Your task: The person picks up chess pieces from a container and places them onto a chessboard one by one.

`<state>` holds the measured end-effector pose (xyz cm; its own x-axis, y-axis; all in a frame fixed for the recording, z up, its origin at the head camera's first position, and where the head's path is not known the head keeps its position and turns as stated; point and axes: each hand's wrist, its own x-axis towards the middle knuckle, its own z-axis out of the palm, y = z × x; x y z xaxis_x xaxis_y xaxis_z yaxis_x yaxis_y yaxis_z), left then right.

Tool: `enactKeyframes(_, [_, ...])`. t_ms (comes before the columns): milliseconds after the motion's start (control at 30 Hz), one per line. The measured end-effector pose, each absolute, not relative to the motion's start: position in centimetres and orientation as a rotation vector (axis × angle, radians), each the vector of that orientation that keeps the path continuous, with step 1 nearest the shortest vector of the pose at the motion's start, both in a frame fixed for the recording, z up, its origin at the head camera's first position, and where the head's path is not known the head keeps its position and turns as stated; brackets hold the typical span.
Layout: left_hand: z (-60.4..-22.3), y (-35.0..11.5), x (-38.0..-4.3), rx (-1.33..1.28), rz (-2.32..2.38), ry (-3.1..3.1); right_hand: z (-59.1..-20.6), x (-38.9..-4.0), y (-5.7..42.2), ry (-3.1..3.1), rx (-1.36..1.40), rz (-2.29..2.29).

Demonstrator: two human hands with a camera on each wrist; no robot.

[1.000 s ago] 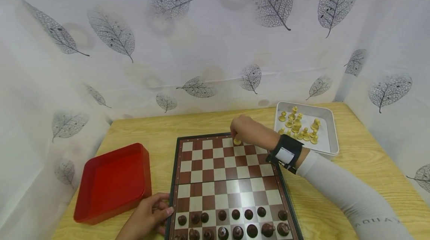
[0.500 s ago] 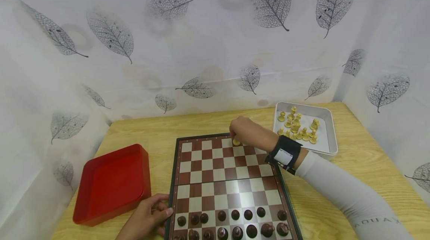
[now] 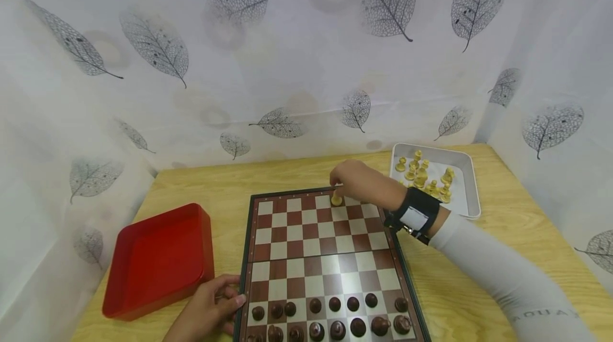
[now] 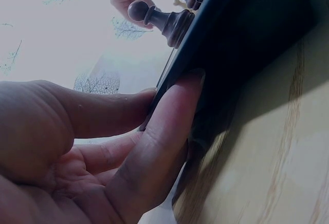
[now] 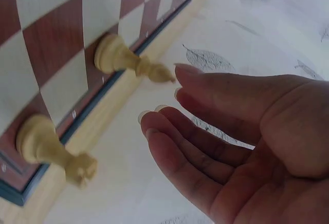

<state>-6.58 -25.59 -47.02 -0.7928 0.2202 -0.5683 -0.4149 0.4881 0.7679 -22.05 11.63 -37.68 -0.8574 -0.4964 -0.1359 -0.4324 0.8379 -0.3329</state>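
A pale yellow bishop (image 5: 118,57) stands on the back row of the chessboard (image 3: 311,249). My right hand (image 3: 359,182) is just above it; in the right wrist view the thumb and fingers are loosely bent and parted, close to the bishop's tip. In that view a pale rook (image 5: 46,139) stands at the board's corner; my arm hides it in the head view. My left hand (image 3: 208,305) grips the board's left edge between thumb and fingers. Dark chess pieces (image 3: 335,305) fill most of the two near rows, one of them a pawn (image 4: 164,21) beside the left hand.
A white tray (image 3: 460,206) holding several pale pieces sits at the back right, partly behind my right wrist. On the left is an empty red box (image 3: 163,257). A leaf-patterned curtain (image 3: 297,65) surrounds the wooden table (image 3: 206,182).
My right hand has lifted slightly off the bishop, its fingers loosening, and more of the piece shows. The left hand has stayed on the board's edge.
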Motion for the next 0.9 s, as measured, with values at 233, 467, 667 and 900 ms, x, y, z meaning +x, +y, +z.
enactKeyframes(233, [-47.2, -25.7, -6.7, -0.157, 1.346, 2.099, -36.6, -22.1, 13.7, 2.823, -0.667, -0.494])
enactKeyframes(467, [-47.1, -25.7, -6.6, -0.155, 1.349, 2.106, -36.1, -22.1, 16.3, 2.898, -0.647, -0.463])
enactKeyframes(667, [-47.3, -25.7, -6.7, -0.161, 1.337, 2.114, -35.9, -22.1, 18.6, 2.916, -0.595, -0.492])
enactKeyframes(900, [-47.4, -25.8, -6.6, -0.161, 1.330, 2.123, -35.8, -22.3, 21.0, 2.922, -0.516, -0.447])
